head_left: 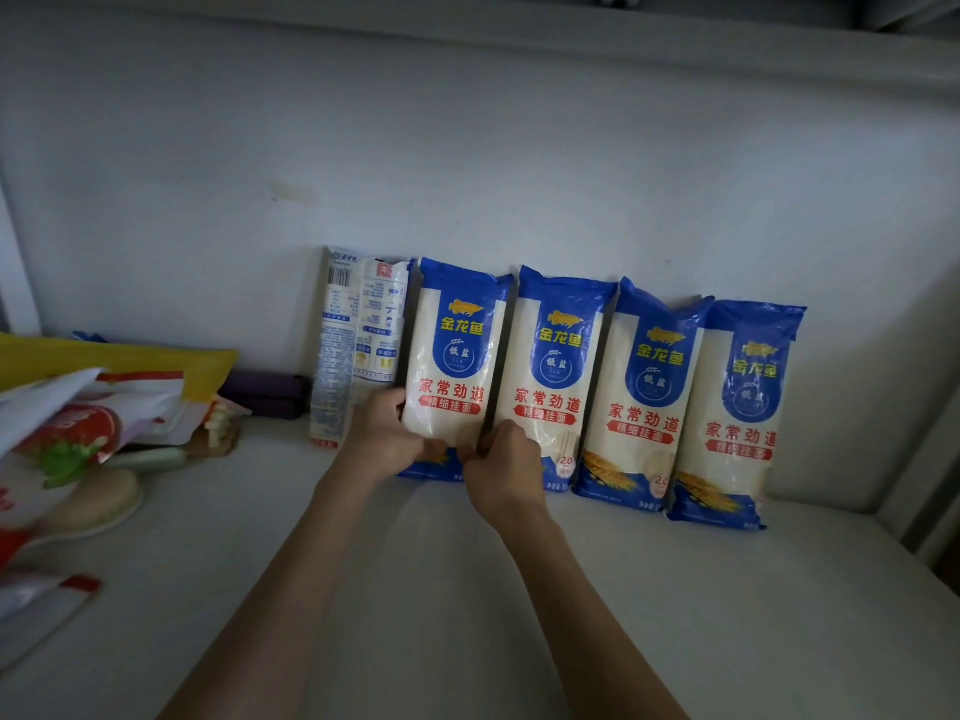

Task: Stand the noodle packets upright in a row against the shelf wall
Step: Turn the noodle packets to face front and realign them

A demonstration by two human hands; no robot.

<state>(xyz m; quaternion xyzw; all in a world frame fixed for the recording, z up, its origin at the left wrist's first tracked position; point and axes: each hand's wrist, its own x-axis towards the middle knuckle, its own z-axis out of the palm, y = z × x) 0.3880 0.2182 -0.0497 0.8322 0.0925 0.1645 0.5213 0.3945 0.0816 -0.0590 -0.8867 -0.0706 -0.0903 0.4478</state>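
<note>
1. Five noodle packets stand in a row on the white shelf (519,589), leaning back against the shelf wall (467,174). Four show blue-and-white fronts; the leftmost packet (356,335) shows its printed back with a barcode.
2. The second packet (457,356) stands just right of the leftmost packet, and both hands are at its lower part.
3. The left hand (382,433) cups the second packet's lower left edge, fingers curled around it, and covers the lower right corner of the leftmost packet.
4. The right hand (506,459) pinches at the lower seam between the second packet and the third packet (558,356), fingers closed there; which of the two it actually grips cannot be told.
5. The fourth packet (649,387) and fifth packet (748,397) stand further right, each overlapping its neighbour's edge, the fifth near the shelf's right corner.
6. Left of the row, just beside the leftmost packet, a dark purple object (270,394) lies against the wall.
7. Further left a heap crowds the shelf: a yellow bag (130,356), red-and-white wrappers (104,418) and a pale plate (98,506).
</note>
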